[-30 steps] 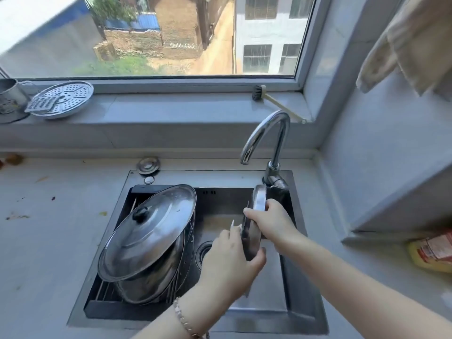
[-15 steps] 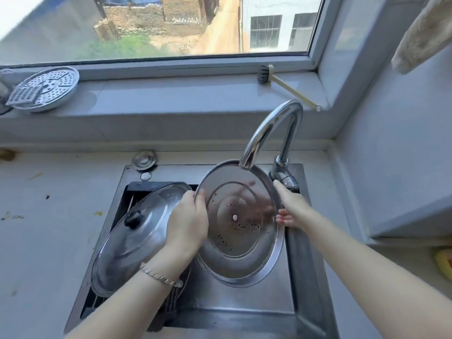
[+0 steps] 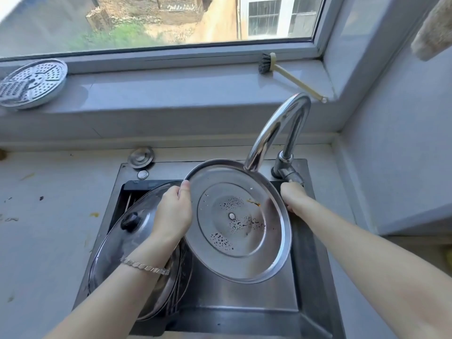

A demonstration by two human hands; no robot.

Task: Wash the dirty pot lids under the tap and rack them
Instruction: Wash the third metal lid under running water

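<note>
A round steel pot lid (image 3: 238, 222) is held tilted over the sink (image 3: 247, 304), its inner side facing me with dark specks and an orange smear on it. My left hand (image 3: 172, 214) grips its left rim, thumb on the edge. My right hand (image 3: 293, 196) is at the lid's right rim, just below the tap's lever; its fingers are hidden behind the lid. The curved chrome tap (image 3: 276, 128) ends right above the lid's top edge; no water shows. A larger lid with a black knob (image 3: 132, 231) leans on a stack in the rack (image 3: 181, 277) at the sink's left.
A perforated steamer plate (image 3: 31, 83) and a brush (image 3: 291, 75) lie on the window sill. A sink plug (image 3: 141, 157) sits on the counter behind the basin. The counter at left carries scattered food bits. A cloth (image 3: 433, 33) hangs at top right.
The lid went from edge-on to its inner side facing me, and my left hand shifted to its left rim. My right hand moved from the lid toward the tap lever. The view drew closer.
</note>
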